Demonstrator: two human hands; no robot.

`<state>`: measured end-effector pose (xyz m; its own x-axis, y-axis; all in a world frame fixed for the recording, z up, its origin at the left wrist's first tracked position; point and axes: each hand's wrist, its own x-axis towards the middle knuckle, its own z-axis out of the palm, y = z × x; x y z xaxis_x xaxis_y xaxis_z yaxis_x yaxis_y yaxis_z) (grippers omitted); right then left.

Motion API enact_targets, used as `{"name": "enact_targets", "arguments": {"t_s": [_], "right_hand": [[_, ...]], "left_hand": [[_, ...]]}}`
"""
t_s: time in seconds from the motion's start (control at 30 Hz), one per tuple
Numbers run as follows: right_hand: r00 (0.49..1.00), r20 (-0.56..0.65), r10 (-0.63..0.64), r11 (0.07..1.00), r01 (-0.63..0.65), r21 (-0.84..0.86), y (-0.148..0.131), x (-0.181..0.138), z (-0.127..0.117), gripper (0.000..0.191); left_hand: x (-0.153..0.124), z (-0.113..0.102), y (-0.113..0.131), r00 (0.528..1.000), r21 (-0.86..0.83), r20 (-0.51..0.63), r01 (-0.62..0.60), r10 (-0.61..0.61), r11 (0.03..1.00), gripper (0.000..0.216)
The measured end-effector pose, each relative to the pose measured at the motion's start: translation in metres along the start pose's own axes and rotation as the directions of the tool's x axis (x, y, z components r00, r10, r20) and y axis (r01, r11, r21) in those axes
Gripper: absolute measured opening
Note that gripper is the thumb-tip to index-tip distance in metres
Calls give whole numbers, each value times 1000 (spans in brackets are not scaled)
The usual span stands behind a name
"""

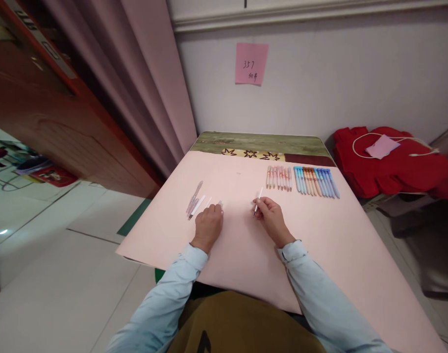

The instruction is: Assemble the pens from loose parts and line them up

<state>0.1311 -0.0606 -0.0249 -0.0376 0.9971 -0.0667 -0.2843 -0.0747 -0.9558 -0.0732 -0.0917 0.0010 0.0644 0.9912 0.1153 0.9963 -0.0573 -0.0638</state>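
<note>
Between the thumb and fingers of my right hand [271, 218] is a thin white pen refill [260, 192], tilted, its dark tip pointing down toward the table. My left hand [209, 223] is curled closed on the tabletop. A bit of something translucent peeks out past its fingers; what it holds is mostly hidden. Just left of that hand lie white refills [198, 205] with dark tips and some clear pinkish pen parts [194, 196]. Farther off to the right, several pinkish pens [279, 178] lie in a row beside a row of blue and brown pens [315, 182].
A pale pink sheet [238, 245] covers the table, its green patterned far end [261, 140] exposed. Red cloth [360, 171] with a white cord lies to the right. A curtain [136, 73] and wooden door [80, 122] stand left. A pink note [251, 63] hangs on the wall.
</note>
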Motion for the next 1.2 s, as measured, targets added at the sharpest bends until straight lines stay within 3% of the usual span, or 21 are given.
{"name": "enact_targets", "arguments": {"t_s": [0.17, 0.3, 0.43, 0.57, 0.67, 0.77, 0.97, 1.2], "right_hand": [[1000, -10, 8, 1000, -9, -8, 1, 1, -1, 32], [1000, -16, -4, 1000, 4, 0, 1, 1, 2, 32], [970, -209, -125, 989, 138, 48, -3, 3, 2, 30], [880, -435, -189, 960, 258, 105, -4, 10, -9, 28], [838, -508, -201, 958, 276, 76, -1, 16, -18, 28], [802, -545, -245, 951, 307, 24, -1, 20, -20, 27], [769, -567, -295, 938, 347, -17, -19, 20, -12, 23], [724, -583, -368, 916, 390, -94, -30, 22, -20, 26]], "left_hand": [[-3, -6, 3, 1000, -79, -11, 23, -24, 997, 23], [7, -23, 17, 995, -342, -105, -33, -3, 939, 13], [41, -28, 53, 977, -697, -212, -162, 15, 699, 7], [75, -4, 92, 989, -938, -101, -58, -110, 342, 8], [81, 17, 102, 984, -976, -49, -11, -170, 216, 9], [77, 26, 94, 994, -985, -28, -9, -109, 175, 13], [78, 22, 80, 999, -997, 7, 4, 31, 82, 21], [78, 18, 87, 997, -994, 15, 7, 71, 106, 22]]}}
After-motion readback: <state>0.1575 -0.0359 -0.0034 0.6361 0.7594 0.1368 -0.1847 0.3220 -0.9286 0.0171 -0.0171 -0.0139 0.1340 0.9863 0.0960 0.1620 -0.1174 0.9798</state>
